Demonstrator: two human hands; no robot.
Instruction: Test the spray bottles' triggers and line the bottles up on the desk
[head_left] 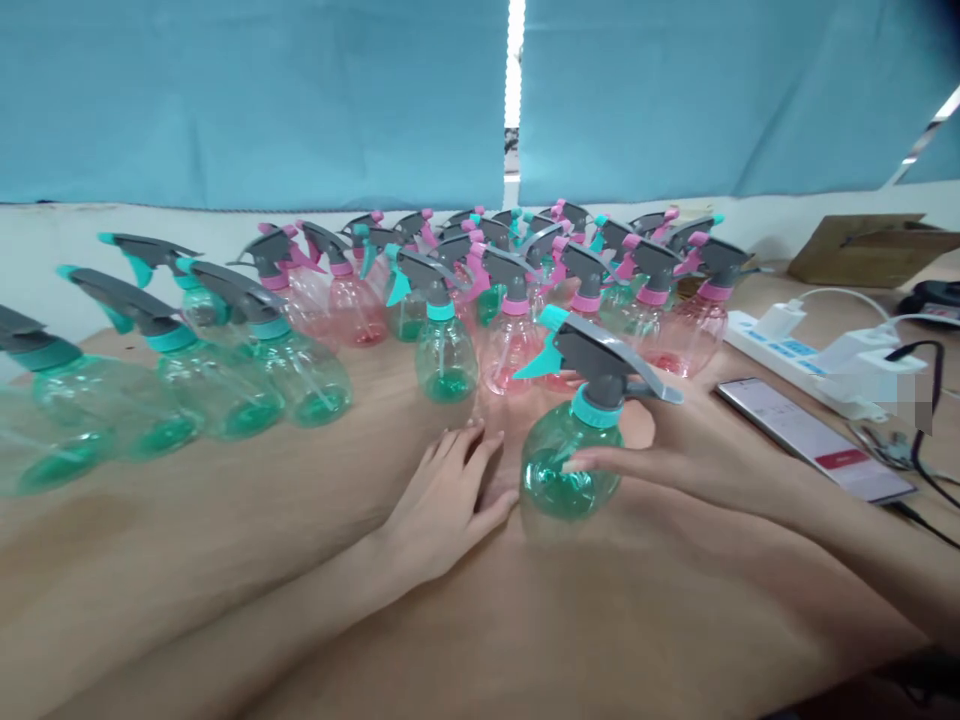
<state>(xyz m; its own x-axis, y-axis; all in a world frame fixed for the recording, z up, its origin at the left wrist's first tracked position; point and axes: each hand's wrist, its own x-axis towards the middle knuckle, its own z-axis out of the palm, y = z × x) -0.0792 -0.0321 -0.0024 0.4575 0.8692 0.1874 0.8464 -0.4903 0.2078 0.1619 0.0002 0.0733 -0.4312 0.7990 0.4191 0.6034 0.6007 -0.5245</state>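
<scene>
My right hand (pixel 667 450) is wrapped round a green spray bottle (pixel 566 475) with a turquoise collar and nozzle and a grey trigger head. The bottle is upright in front of me; whether its base touches the table I cannot tell. My left hand (pixel 450 490) lies flat on the table (pixel 330 520), fingers spread, just left of that bottle and holding nothing. Beyond my fingertips stand another green spray bottle (pixel 446 355) and a pink spray bottle (pixel 511 345). My right hand's far fingers are partly hidden behind the held bottle.
Several green spray bottles (pixel 300 375) stand at the left. Pink and green bottles crowd the back before a blue curtain (pixel 337 100). At the right lie a phone (pixel 810 435), a white power strip (pixel 795 360) with cables, and a cardboard box (pixel 862 250).
</scene>
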